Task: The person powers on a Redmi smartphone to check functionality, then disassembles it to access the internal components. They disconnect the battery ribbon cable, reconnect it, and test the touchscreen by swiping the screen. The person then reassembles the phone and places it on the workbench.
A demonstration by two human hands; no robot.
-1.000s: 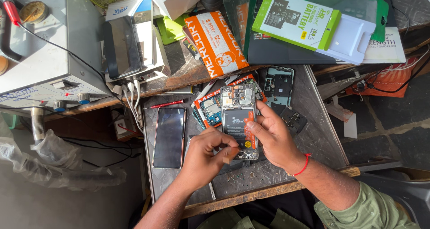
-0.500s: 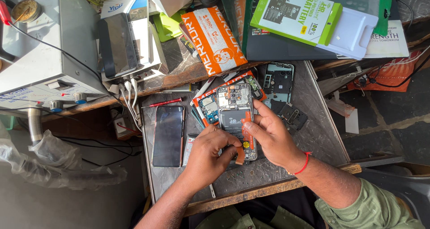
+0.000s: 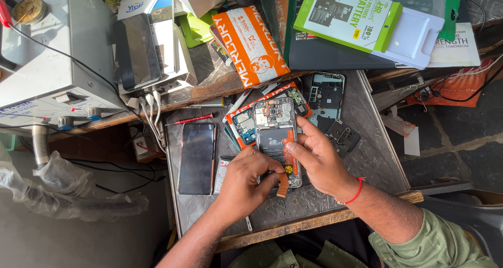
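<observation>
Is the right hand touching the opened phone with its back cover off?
Touching. The head view shows the right hand with its thumb pressed on the opened phone, fingers resting along its right edge.

Single head-worn view, looking almost straight down onto grey work mat (image 3: 367, 142). Close range: forearms enter from near edge, left hand (image 3: 246, 181) and right hand (image 3: 319, 160) meet at centre over opened phone (image 3: 276, 137). Far edge takes in cluttered shelf (boxes, packets); floor visible left and right.

hands: left (image 3: 246, 181), right (image 3: 317, 160) | both on opened phone (image 3: 276, 137)
</observation>
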